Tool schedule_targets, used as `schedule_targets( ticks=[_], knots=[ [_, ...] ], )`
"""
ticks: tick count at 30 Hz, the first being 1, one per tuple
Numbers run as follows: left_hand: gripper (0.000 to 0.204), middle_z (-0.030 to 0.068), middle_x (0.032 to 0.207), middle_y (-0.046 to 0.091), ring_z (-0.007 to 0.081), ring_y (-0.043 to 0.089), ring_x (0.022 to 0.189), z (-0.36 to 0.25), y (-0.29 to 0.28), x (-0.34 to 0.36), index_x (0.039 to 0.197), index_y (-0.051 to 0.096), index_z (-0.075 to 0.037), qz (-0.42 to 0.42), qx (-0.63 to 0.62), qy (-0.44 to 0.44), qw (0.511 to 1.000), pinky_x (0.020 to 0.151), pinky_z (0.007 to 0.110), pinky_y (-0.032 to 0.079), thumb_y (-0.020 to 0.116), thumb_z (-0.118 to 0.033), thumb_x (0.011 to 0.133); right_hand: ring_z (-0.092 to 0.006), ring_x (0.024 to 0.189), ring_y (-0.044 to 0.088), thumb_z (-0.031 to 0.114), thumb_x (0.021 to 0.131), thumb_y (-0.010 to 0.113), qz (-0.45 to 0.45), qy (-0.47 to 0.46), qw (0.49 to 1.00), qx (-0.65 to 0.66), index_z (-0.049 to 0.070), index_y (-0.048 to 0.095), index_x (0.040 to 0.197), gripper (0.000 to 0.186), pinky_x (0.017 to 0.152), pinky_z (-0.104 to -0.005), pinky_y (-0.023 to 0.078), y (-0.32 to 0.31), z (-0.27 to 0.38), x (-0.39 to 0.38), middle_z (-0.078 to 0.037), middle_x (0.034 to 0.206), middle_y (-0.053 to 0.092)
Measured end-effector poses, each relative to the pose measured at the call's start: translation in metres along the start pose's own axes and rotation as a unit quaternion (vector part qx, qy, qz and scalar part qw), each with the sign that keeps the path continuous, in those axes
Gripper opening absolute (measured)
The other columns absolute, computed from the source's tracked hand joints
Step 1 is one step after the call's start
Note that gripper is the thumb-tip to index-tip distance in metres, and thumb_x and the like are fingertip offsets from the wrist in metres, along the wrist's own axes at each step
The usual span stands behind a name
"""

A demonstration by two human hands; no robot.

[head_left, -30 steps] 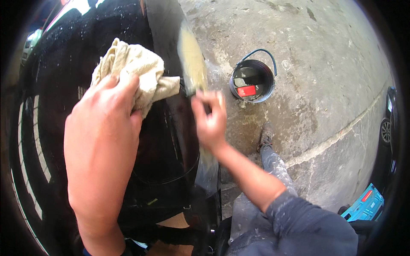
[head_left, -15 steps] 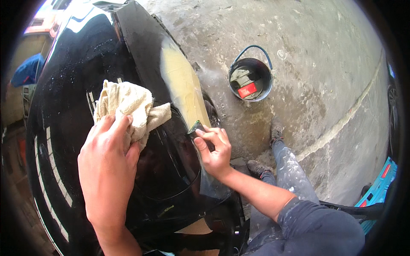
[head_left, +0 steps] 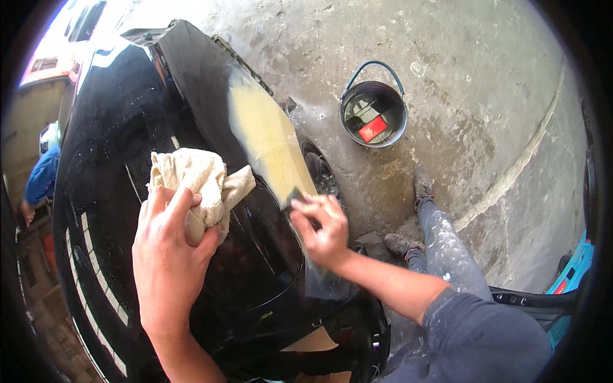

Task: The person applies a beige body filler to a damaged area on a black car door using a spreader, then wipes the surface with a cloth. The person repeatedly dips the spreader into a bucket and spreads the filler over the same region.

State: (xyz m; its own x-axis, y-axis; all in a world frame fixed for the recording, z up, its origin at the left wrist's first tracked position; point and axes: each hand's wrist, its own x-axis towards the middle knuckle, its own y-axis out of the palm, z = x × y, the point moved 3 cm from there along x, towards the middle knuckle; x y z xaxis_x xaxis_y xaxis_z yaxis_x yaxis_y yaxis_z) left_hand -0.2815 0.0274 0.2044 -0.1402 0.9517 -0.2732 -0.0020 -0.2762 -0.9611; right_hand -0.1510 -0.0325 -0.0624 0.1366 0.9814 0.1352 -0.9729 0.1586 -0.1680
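Observation:
My left hand (head_left: 175, 239) is closed on a crumpled cream cloth (head_left: 201, 185), above the glossy black car body (head_left: 115, 166). A smooth beige filler patch (head_left: 268, 143) runs along the car's edge, fading into dull dark paint around it. At the patch's lower end my right hand (head_left: 325, 233) pinches a small dark piece of sandpaper (head_left: 292, 198) against the surface. My fingers cover much of the sandpaper, and it is slightly blurred.
A dark bucket (head_left: 402, 127) with a blue handle stands on the wet concrete floor (head_left: 504, 83), a red block (head_left: 372, 129) inside it. Beyond the car's edge a wheel (head_left: 319, 169) shows. A person's blue sleeve (head_left: 43, 173) is at far left. My shoes (head_left: 421, 185) are near the bucket.
The view has shifted a little, so the car's far end sits further left. My right hand and the sandpaper stay at the patch's lower end. The blue-sleeved arm shows lower at far left.

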Motion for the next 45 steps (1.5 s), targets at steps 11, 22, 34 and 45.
schedule_targets(
  ticks=[11, 22, 34, 45],
  knots=[
    [0.039, 0.0144, 0.114, 0.068, 0.0386, 0.07, 0.107, 0.001, -0.001, 0.006, 0.116, 0.073, -0.003, 0.003, 0.039, 0.015, 0.999, 0.092, 0.048, 0.058, 0.086, -0.011, 0.08, -0.0368, 0.1, 0.072, 0.029, 0.101, 0.082, 0.004, 0.049, 0.999, 0.019, 0.012, 0.085, 0.105, 0.018, 0.089, -0.0474, 0.058, 0.011, -0.009, 0.021, -0.015, 0.109, 0.079],
    [0.037, 0.0148, 0.114, 0.068, 0.0402, 0.069, 0.107, 0.005, 0.007, 0.005, 0.113, 0.07, -0.001, -0.007, 0.038, 0.029, 0.999, 0.092, 0.048, 0.057, 0.085, -0.011, 0.08, -0.033, 0.097, 0.072, 0.033, 0.101, 0.081, -0.039, 0.113, 0.993, -0.001, 0.01, 0.084, 0.102, 0.023, 0.089, -0.0452, 0.056, 0.059, -0.053, 0.085, -0.011, 0.101, 0.078],
    [0.037, 0.0164, 0.11, 0.068, 0.0403, 0.07, 0.101, 0.005, 0.009, 0.003, 0.113, 0.07, -0.002, -0.037, 0.033, 0.065, 0.997, 0.089, 0.048, 0.057, 0.083, -0.01, 0.079, -0.0372, 0.102, 0.068, 0.032, 0.103, 0.078, -0.028, 0.085, 0.996, -0.028, 0.011, 0.078, 0.102, 0.021, 0.091, -0.0492, 0.054, 0.043, -0.027, 0.06, -0.014, 0.102, 0.073],
    [0.036, 0.0159, 0.111, 0.069, 0.0404, 0.071, 0.106, 0.012, 0.02, 0.005, 0.112, 0.069, -0.003, -0.106, 0.039, 0.132, 0.985, 0.093, 0.049, 0.057, 0.082, -0.014, 0.081, -0.0332, 0.096, 0.069, 0.024, 0.104, 0.078, 0.014, 0.083, 0.995, -0.054, 0.006, 0.076, 0.104, 0.018, 0.088, -0.0463, 0.054, 0.011, 0.003, 0.006, -0.015, 0.103, 0.073]
  ],
)
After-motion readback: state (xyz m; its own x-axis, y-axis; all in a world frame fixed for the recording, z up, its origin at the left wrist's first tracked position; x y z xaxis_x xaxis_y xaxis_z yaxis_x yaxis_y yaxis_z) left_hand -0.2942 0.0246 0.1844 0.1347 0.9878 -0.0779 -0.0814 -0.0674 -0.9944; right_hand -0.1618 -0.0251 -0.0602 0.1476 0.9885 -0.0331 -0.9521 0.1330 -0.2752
